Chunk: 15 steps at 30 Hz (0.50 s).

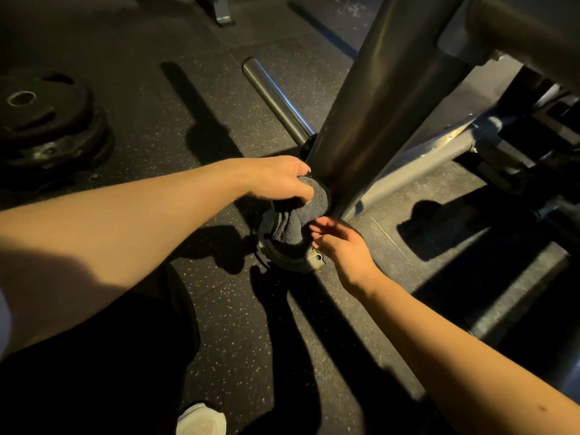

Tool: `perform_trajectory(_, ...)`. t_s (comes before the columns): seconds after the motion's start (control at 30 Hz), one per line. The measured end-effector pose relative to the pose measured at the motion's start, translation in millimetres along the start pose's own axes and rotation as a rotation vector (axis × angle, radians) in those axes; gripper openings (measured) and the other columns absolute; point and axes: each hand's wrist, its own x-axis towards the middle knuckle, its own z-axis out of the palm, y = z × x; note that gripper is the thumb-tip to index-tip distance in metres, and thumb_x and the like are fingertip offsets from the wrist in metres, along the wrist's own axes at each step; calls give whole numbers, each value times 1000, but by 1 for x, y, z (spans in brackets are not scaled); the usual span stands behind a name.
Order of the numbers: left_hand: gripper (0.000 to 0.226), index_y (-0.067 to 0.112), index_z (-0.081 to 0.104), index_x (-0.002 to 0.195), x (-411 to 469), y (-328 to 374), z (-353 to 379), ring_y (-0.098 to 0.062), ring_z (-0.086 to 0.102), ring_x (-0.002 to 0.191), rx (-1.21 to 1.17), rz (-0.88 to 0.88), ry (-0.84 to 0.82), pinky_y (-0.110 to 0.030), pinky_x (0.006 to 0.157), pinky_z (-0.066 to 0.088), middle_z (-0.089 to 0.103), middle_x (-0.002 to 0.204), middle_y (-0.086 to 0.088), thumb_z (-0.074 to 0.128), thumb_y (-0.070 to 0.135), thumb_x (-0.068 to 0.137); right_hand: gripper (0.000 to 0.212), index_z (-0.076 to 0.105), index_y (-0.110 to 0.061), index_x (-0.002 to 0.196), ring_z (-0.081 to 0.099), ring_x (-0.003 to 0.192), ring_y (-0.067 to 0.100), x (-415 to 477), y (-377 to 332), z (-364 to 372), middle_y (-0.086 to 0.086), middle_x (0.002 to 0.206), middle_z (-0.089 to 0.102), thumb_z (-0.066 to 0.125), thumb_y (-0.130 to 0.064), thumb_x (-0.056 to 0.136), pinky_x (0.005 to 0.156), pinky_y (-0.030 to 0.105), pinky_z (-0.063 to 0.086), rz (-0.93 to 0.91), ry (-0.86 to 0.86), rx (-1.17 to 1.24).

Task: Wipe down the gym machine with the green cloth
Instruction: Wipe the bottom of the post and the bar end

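Centrally: gym machine upright, grey steel, on speckled floor. Weight plates, stacked, far left. Green cloth, bunched against upright's base, gripped by left hand. Right hand, fingers loosely extended beside cloth, holding nothing.

**The floor under me**

I am down on a dark rubber floor flecked with small pale and orange specks, laid in tiles with thin seams between them. To my left a stack of black weight plates lies flat on it. In front of me the machine stands on a round metal foot with a bolted tab at its edge. Grey frame rails run low to the right; I cannot tell where they touch down. Far ahead another grey metal foot rests on the rubber. My white shoe is planted at the bottom edge. Long hard shadows cross the floor.
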Motion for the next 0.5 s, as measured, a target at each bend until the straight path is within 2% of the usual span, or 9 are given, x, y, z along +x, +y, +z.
perform_trajectory(0.1,10,14,65,100,4,0,4,-30,70,97,-9,40,-64,-51,95,55,71,99,-14,66,16,90,32,70,-8,104,67,79,3,-5,-1,1,-6,88,74,57,16,87,68,15,49,-56,-114,-112)
perform_trajectory(0.23,12,17,64,96,8,-2,4,-14,70,83,32,81,-48,-39,84,58,71,88,-3,67,6,90,13,71,-13,86,60,72,6,-2,7,-3,-3,79,69,70,-1,90,72,23,45,-6,-66,-80)
perform_trajectory(0.37,15,18,65,99,12,-7,3,-17,72,89,78,45,-82,-34,82,57,73,93,-2,74,14,88,15,67,-9,77,58,79,18,-4,5,-11,3,76,65,65,3,85,80,34,46,-35,28,-13)
perform_trajectory(0.43,16,20,64,99,13,-10,2,-18,71,90,126,1,-119,-33,81,56,72,94,-2,77,21,88,11,66,-15,68,52,78,19,-6,3,-16,1,72,60,64,-5,71,78,41,44,-94,85,52)
perform_trajectory(0.5,17,25,64,98,13,-12,2,-16,69,94,128,-39,-176,-32,86,54,71,97,2,77,28,88,8,60,-20,59,46,73,16,-7,0,-22,-4,67,53,60,-13,64,73,41,39,-140,132,29)
